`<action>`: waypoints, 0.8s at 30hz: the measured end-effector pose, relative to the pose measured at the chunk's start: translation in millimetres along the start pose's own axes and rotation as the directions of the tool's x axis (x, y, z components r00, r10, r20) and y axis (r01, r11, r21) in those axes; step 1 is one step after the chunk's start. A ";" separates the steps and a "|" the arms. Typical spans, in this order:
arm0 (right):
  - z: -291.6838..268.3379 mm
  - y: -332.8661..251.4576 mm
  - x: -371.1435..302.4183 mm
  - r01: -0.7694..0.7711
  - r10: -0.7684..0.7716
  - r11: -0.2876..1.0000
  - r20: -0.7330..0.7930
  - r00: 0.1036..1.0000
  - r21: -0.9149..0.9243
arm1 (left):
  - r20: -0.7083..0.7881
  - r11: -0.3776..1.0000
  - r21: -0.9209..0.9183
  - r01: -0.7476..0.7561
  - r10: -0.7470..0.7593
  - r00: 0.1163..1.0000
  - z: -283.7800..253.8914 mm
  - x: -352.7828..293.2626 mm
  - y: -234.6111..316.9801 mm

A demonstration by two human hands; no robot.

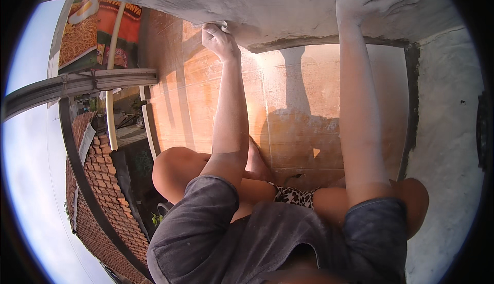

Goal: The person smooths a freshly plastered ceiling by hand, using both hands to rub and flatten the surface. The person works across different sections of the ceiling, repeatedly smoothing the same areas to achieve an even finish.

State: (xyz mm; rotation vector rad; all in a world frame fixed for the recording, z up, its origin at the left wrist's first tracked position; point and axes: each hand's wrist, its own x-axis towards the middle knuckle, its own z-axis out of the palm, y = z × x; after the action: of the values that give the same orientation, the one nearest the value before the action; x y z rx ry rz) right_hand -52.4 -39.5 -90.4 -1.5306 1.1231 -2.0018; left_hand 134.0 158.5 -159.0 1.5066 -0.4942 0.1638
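A grey plastered wall (288, 6) stands in front of me, with darker patches and smears on its face. My left hand (218, 42) is closed in a fist at the wall's lower left edge. A small whitish edge shows by its fingers, too little to name. To the right, my right hand (378, 1) lies open against the wall, fingers stretched out to the right. Both hands and forearms carry a pale, dusty coating.
I squat on an orange-brown tiled floor (231, 109) with a dark strip along its right edge. A second grey wall (447, 129) rises at the right. At left are a metal rail (108, 79), a food banner (80, 39) and a tiled roof (103, 176) below.
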 end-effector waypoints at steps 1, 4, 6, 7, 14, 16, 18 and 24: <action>0.5 0.0 0.7 -0.019 0.019 1.000 -0.007 1.000 0.006 | -0.011 0.998 -0.028 0.050 -0.050 0.999 2.1 -10.7 -8.5; 2.7 7.0 1.8 0.051 -0.052 0.998 -0.043 0.998 -0.024 | -0.009 0.991 -0.068 0.119 -0.120 0.993 0.7 -14.4 -5.0; 4.8 14.2 0.5 0.101 -0.103 0.993 -0.034 0.994 -0.059 | 0.060 0.982 -0.179 0.065 -0.055 0.997 -4.3 3.3 14.3; 5.6 17.4 -0.2 0.094 -0.095 0.993 -0.011 0.995 -0.075 | 0.099 0.979 -0.181 -0.098 0.117 0.988 -10.0 16.7 26.2; 5.5 1.1 -0.5 -0.036 0.031 0.989 -0.035 0.999 -0.140 | -0.004 0.993 -0.040 -0.113 0.113 0.994 -0.1 -0.1 14.8; 6.1 -3.9 0.1 -0.065 0.061 0.981 -0.030 0.998 -0.183 | -0.028 0.986 -0.124 -0.110 0.107 0.994 4.6 -13.6 -1.6; 7.2 -2.0 -3.3 0.005 -0.009 0.981 -0.018 1.000 -0.192 | -0.020 0.975 -0.206 -0.089 0.087 0.996 6.1 -8.3 -10.2; 4.0 4.8 -9.7 0.094 -0.085 0.962 0.045 0.995 -0.258 | -0.037 0.957 -0.156 -0.246 0.244 0.969 5.6 31.0 -0.5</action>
State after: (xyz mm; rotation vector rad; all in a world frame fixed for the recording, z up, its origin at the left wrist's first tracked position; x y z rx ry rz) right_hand -46.2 -37.1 -99.9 -1.7647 1.3705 -1.9387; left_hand 160.6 146.8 -146.8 1.2837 -0.6645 0.3240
